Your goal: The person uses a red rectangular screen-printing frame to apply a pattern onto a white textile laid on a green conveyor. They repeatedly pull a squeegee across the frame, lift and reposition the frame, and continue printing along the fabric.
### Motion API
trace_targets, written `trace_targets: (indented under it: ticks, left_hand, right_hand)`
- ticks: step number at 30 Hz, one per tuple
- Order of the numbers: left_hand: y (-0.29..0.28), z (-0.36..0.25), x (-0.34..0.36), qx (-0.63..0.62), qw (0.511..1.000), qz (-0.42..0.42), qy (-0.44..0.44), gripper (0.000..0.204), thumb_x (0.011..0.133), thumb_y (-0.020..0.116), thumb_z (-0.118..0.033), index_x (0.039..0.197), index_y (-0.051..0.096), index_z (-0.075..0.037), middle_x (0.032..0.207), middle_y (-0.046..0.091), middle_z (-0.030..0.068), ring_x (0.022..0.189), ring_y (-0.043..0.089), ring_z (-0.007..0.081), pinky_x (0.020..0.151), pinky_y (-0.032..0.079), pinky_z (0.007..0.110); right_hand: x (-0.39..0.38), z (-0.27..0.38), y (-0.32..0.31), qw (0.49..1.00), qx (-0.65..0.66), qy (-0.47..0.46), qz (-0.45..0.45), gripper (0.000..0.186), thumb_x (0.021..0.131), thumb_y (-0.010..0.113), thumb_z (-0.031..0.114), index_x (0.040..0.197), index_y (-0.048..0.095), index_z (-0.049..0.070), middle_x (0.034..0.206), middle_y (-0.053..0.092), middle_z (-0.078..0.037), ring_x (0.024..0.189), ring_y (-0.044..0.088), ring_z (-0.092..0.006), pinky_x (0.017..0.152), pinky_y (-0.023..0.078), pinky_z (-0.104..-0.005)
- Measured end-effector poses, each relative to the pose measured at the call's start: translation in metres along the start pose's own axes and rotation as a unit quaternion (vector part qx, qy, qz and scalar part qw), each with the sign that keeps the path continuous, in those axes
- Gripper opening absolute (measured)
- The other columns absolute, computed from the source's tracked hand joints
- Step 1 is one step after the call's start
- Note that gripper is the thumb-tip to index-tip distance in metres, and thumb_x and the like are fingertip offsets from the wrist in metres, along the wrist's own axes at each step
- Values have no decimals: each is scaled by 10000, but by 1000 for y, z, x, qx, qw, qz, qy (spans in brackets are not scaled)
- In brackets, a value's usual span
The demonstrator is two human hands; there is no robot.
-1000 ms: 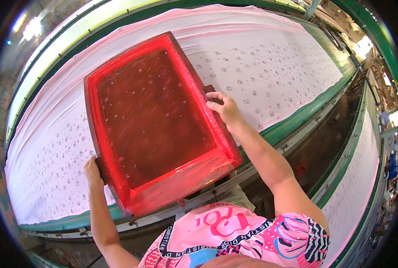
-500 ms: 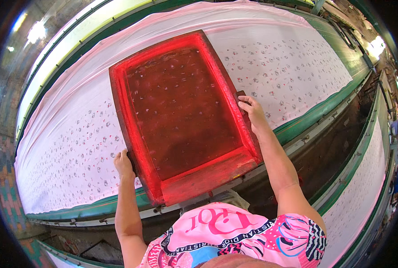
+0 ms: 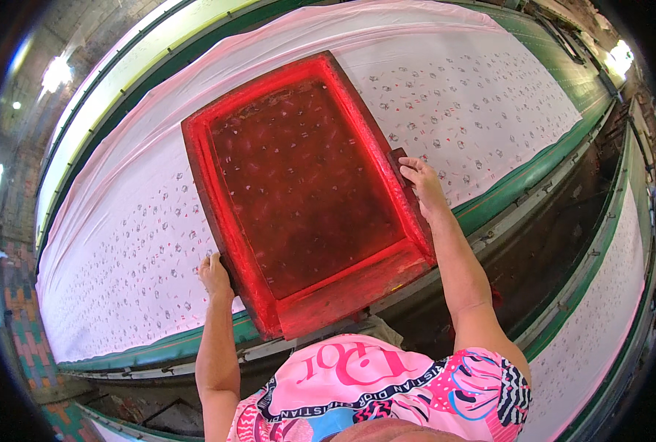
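A large screen-printing frame, with red-stained sides and a dark red mesh, lies across the white fabric in front of me. My left hand grips its left edge near the lower corner. On the opposite edge, my right hand holds a small dark block that sticks out from the side, fingers bent over it. Small grey and red motifs dot the white fabric on both sides of the frame. What lies beneath the frame is hidden.
The fabric is spread on a long green-edged table with a metal rail along its near side. Another printed fabric lies on a table to the right behind me. Beyond the far edge runs a pale yellow-white table. Tiled floor shows at left.
The view has shifted slightly, so the table and frame sit a little farther right. Both hands keep their hold on the frame.
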State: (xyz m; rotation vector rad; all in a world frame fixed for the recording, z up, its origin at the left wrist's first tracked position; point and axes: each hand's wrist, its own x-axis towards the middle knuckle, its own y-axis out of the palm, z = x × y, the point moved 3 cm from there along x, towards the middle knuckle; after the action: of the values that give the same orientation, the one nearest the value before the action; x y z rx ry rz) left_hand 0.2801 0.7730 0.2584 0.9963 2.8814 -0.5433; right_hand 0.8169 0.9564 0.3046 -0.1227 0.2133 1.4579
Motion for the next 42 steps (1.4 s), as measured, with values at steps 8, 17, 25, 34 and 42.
trace_targets:
  ticks: [8,17,25,34,42]
  left_hand:
    - [7,4,2,34,999,42,3,303,1033,623,-204,781,596,-37,736,519,3,696,480,140,633,401,382]
    - [19,20,8,102,993,53,1,388,1019,592,-262,1036,737,98,988,722,209,982,645,366,898,496,491]
    - [25,37,16,200,977,39,65,528,1005,602,-391,1109,746,106,1186,739,339,1169,670,502,1044,490,541]
    - [27,18,6,171,984,14,37,506,1009,625,-431,1059,751,57,1103,763,310,1102,721,485,993,540,564]
    - [26,22,7,136,990,21,43,463,1056,629,-411,1101,749,34,1135,763,282,1108,720,460,989,544,545]
  right_hand:
    - [-6,-33,-24,986,-158,-50,1,434,960,800,255,1336,744,44,1397,700,-192,1309,639,-313,1202,422,-438]
    - [-202,-35,34,745,-436,-350,365,452,871,824,205,1306,743,116,1424,667,-177,1341,632,-395,1135,509,-528]
    - [-215,-42,62,672,-515,-425,321,383,943,605,131,1300,735,81,1293,741,-159,1220,703,-361,1067,550,-496]
    - [-198,-28,131,635,-611,-308,360,366,904,648,45,1230,783,140,1106,784,-112,1056,758,-335,909,613,-469]
    - [-232,-37,131,636,-598,-357,332,384,869,672,15,1220,790,116,1161,790,-101,1092,753,-331,939,609,-462]
